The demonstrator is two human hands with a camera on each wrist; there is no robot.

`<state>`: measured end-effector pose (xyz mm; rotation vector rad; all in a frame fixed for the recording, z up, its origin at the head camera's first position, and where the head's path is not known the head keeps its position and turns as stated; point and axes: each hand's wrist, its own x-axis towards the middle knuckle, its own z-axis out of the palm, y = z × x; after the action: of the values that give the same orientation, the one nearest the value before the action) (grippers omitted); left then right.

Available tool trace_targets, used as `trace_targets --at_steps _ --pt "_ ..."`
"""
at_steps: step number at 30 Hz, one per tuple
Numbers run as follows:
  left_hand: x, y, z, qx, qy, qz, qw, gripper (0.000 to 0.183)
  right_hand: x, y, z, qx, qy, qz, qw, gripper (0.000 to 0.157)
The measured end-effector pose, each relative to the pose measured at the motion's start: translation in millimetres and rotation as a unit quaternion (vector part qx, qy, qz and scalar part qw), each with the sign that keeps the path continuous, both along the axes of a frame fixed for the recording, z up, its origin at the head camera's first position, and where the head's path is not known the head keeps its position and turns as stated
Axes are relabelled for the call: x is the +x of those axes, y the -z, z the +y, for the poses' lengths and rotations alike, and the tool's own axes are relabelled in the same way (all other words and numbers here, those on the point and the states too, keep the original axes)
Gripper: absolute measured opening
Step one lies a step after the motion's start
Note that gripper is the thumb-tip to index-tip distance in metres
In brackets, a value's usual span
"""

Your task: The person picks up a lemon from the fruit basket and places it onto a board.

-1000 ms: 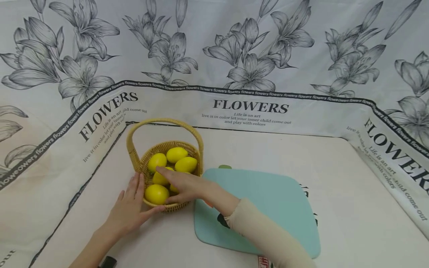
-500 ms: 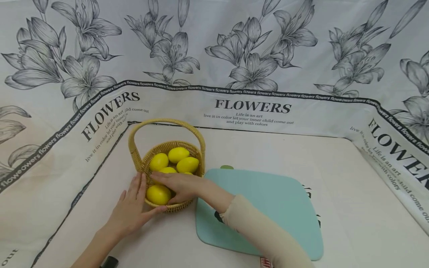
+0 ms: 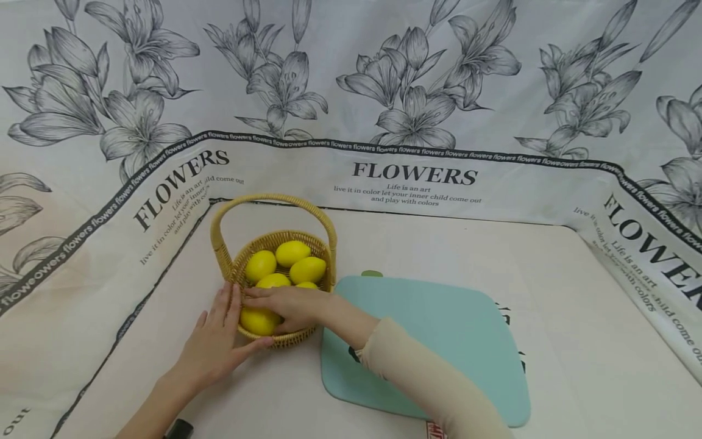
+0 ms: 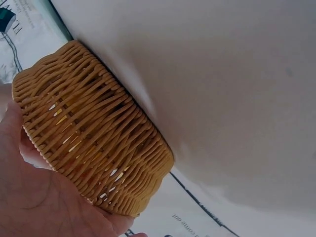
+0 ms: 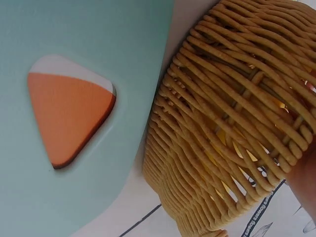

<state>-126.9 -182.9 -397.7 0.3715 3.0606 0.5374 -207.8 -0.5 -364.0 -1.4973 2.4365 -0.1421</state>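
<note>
A tan wicker basket [image 3: 290,340] with a tall arched handle stands left of centre, with several yellow lemons [image 3: 307,270] in it. My right hand [image 3: 293,305] reaches over the basket's front rim. Its fingers and thumb lie on either side of the front lemon [image 3: 259,322], partly covering it. Along the basket's left side rests my left hand [image 3: 205,347], fingers extended against the wall and thumb at the front rim. In the left wrist view the left hand [image 4: 44,197] touches the rim of the woven wall [image 4: 94,128]. The right fingertips are hidden in the right wrist view.
A light blue board [image 3: 428,341] lies right of the basket, under the right forearm. It bears an orange-and-white triangular shape [image 5: 71,113]. A green tab [image 3: 372,274] shows behind it. Flower-printed cloth [image 3: 411,110] rises behind the white tabletop [image 3: 570,292]. A dark object [image 3: 179,428] sits at the lower left.
My right hand has moved from over the middle lemons toward the front lemon, its fingers coming down around it. The left hand and basket hold nearly the same place.
</note>
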Motion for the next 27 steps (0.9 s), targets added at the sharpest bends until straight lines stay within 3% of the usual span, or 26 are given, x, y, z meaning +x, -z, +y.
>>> trace_targets --at_steps 13,27 --pt "0.7 1.5 -0.4 0.004 0.003 0.009 0.9999 0.113 -1.3 1.3 -7.1 0.017 -0.003 -0.001 1.000 0.077" --pt "0.8 1.1 0.2 0.005 0.000 0.007 1.0000 0.114 1.6 3.7 -7.2 0.015 0.002 0.045 0.999 0.066"
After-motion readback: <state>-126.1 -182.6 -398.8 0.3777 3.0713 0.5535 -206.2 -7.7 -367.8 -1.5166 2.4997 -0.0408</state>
